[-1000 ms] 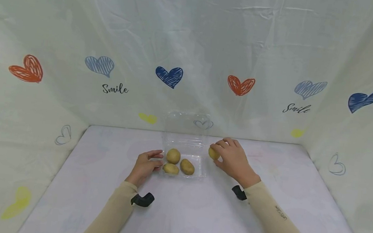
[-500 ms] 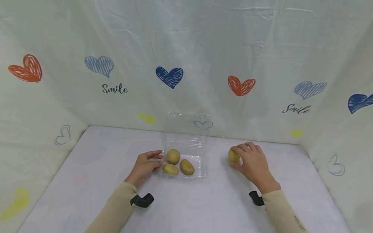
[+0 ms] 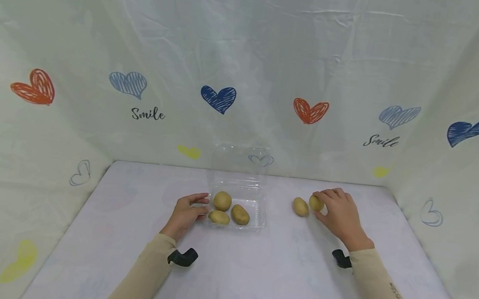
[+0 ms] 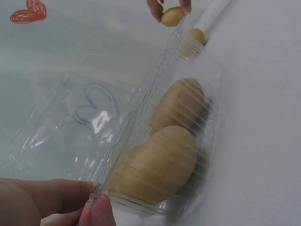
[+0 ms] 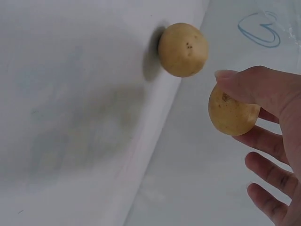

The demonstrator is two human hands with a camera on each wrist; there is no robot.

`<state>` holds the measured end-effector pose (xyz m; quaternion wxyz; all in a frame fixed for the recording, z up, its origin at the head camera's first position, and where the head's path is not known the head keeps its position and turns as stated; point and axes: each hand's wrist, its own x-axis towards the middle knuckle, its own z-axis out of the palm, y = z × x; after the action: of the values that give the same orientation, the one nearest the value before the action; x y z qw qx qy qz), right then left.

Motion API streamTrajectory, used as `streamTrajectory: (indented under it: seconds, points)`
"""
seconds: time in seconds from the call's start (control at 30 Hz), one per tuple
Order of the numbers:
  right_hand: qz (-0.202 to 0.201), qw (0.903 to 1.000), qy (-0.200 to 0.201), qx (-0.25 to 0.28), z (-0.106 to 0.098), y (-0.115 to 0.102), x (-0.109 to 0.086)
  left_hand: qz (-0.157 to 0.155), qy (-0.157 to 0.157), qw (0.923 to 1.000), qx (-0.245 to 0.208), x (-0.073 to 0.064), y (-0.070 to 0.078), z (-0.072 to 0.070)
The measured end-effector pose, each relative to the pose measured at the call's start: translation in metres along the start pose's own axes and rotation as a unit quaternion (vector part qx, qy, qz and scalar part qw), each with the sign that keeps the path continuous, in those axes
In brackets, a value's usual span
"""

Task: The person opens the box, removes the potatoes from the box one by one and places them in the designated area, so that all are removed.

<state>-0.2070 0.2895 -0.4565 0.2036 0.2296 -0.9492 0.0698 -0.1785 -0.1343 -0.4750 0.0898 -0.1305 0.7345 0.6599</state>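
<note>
My left hand pinches the left edge of a clear plastic clamshell container, whose lid is raised at the back. Three potatoes lie inside: a round one, one at the front left and one to the right. To the right of the container, my right hand holds a small potato between thumb and fingers, lifted off the table. Beside it another small potato rests on the table, apart from the held one in the right wrist view.
The white table reaches back to a pale curtain printed with hearts and lettering. The raised lid stands close to that curtain. Dark wrist mounts stick out inward from both sleeves.
My right hand has moved to the right, away from the container. A potato on the table now shows to the left of the one I hold. My left hand has stayed put.
</note>
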Motion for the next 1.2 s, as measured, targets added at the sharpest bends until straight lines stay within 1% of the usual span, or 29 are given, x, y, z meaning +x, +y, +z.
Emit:
streamTrajectory:
  seconds: [0.2,0.53,0.73,0.93,1.2]
  points:
    - [0.024,0.9994,-0.026,0.001,0.005,0.007,-0.007,-0.002,0.000,1.0000,-0.002,-0.002,0.002,0.000]
    - [0.039,0.9980,-0.048,0.012,0.014,0.010,-0.013,0.004,0.000,1.0000,0.001,-0.004,0.002,0.001]
    - [0.039,0.9982,-0.045,0.009,0.021,0.013,-0.014,0.005,0.003,1.0000,0.002,-0.002,0.001,0.001]
    - [0.046,0.9963,-0.073,0.003,0.027,0.015,-0.014,-0.002,0.002,0.9999,0.011,0.000,0.000,0.001]
    - [0.041,0.9968,-0.069,0.003,0.028,0.012,-0.014,0.001,0.001,1.0000,0.009,-0.001,0.000,0.000]
